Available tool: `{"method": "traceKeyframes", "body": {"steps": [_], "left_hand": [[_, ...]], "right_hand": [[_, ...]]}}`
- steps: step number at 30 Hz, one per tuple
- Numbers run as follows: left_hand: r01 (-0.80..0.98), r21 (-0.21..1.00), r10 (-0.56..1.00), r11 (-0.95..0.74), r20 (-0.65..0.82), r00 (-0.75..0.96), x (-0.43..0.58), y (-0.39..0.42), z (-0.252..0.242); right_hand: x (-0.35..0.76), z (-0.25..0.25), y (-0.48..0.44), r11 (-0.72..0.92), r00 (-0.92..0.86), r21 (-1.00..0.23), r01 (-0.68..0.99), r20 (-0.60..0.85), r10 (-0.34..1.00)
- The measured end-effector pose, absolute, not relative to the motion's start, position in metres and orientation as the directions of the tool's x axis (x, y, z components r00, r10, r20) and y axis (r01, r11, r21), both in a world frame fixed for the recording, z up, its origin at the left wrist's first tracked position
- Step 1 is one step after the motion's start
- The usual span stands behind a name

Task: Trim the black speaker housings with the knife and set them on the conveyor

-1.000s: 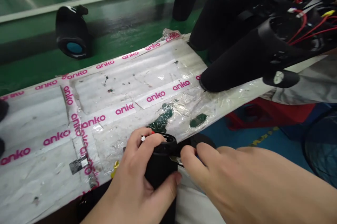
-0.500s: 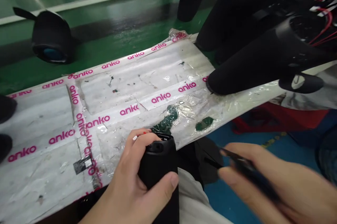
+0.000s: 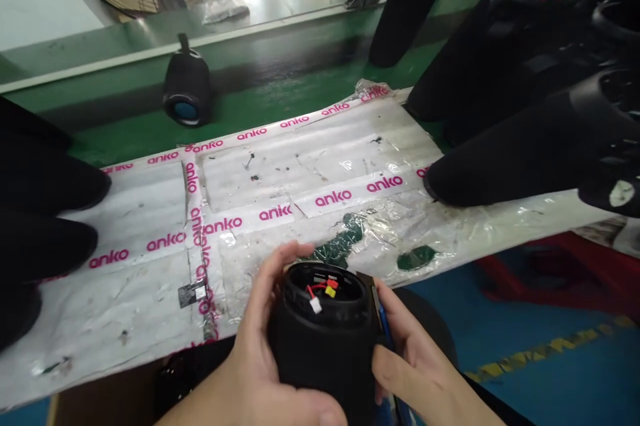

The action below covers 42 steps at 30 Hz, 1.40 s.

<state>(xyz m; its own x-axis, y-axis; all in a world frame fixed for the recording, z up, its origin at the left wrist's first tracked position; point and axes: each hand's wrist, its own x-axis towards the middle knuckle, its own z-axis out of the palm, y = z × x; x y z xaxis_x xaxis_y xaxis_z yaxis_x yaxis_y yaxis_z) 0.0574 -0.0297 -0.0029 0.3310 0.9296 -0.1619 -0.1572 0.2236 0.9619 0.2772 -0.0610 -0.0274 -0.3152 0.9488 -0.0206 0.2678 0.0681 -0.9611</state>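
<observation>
A black, cloth-covered speaker housing (image 3: 323, 359) stands upright near the bench's front edge, its round open end facing up. Inside the opening lie red wires (image 3: 315, 289) with white, yellow and red connectors. My left hand (image 3: 260, 359) wraps round the housing's left and front sides. Against its right side, my right hand (image 3: 415, 353) closes round a slim blue-and-black tool (image 3: 384, 319) that looks like a utility knife. The tool's upper end sits beside the housing's rim; whether it touches the cloth I cannot tell. My right fingers partly hide the tool.
Several black speaker housings lean at the right (image 3: 505, 153) and others lie at the left (image 3: 50, 233). A small speaker (image 3: 186, 89) with a strap is on the green surface behind. Taped white sheeting (image 3: 300, 166) covers the bench. A red bin-like object (image 3: 545, 273) is below right.
My right hand has come in from the right, bringing the tool against the housing. The housing has tipped so its open end and wires show. The camera view has shifted left and up.
</observation>
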Motion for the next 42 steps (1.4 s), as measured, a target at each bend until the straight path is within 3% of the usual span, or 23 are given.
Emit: {"method": "traceKeyframes", "body": {"steps": [3, 5, 7, 9, 11, 13, 15, 18, 24, 30, 37, 42], "left_hand": [[-0.323, 0.806, 0.819, 0.496, -0.311, 0.483, 0.062, -0.036, 0.015], [-0.316, 0.776, 0.808, 0.546, -0.388, 0.444, 0.059, -0.037, 0.024], [-0.134, 0.878, 0.870, 0.460, -0.416, 0.263, 0.055, -0.037, 0.028], [0.156, 0.945, 0.950, 0.288, -0.303, 0.081, 0.051, -0.037, 0.027], [0.383, 0.914, 0.985, 0.137, -0.165, 0.041, 0.050, -0.037, 0.023], [0.504, 0.863, 0.989, 0.019, -0.089, 0.116, 0.051, -0.037, 0.019], [0.560, 0.824, 0.983, -0.083, -0.026, 0.183, 0.053, -0.037, 0.016], [0.610, 0.778, 0.984, -0.149, 0.055, 0.170, 0.055, -0.037, 0.017], [0.465, 0.883, 0.985, 0.057, -0.126, 0.118, 0.057, -0.034, 0.027], [0.433, 0.891, 0.976, 0.135, -0.196, 0.100, 0.055, -0.032, 0.028], [0.473, 0.880, 0.982, 0.046, -0.126, 0.138, 0.054, -0.026, 0.027], [0.498, 0.867, 0.963, 0.037, -0.164, 0.214, 0.050, -0.021, 0.025]], "right_hand": [[0.274, -0.035, -0.061, -0.035, -0.373, -0.992, 0.118, -0.077, 0.925], [0.275, -0.036, -0.062, -0.083, -0.368, -0.993, 0.079, -0.106, 0.924], [0.280, -0.031, -0.062, -0.093, -0.311, -0.991, 0.097, -0.119, 0.943], [0.286, -0.019, -0.060, -0.003, -0.230, -0.963, 0.269, -0.068, 0.971], [0.290, -0.004, -0.056, 0.196, -0.214, -0.804, 0.561, 0.087, 0.973], [0.289, 0.011, -0.047, 0.428, -0.336, -0.525, 0.736, 0.266, 0.904], [0.286, 0.019, -0.037, 0.597, -0.480, -0.309, 0.740, 0.379, 0.791], [0.282, 0.021, -0.026, 0.688, -0.573, -0.175, 0.704, 0.433, 0.696], [0.279, 0.012, -0.023, 0.697, -0.581, -0.201, 0.688, 0.423, 0.695], [0.276, 0.011, -0.019, 0.687, -0.567, -0.238, 0.687, 0.415, 0.711], [0.270, 0.011, -0.017, 0.656, -0.560, -0.151, 0.739, 0.403, 0.724], [0.269, 0.010, -0.014, 0.628, -0.598, -0.082, 0.774, 0.234, 0.767]]}}
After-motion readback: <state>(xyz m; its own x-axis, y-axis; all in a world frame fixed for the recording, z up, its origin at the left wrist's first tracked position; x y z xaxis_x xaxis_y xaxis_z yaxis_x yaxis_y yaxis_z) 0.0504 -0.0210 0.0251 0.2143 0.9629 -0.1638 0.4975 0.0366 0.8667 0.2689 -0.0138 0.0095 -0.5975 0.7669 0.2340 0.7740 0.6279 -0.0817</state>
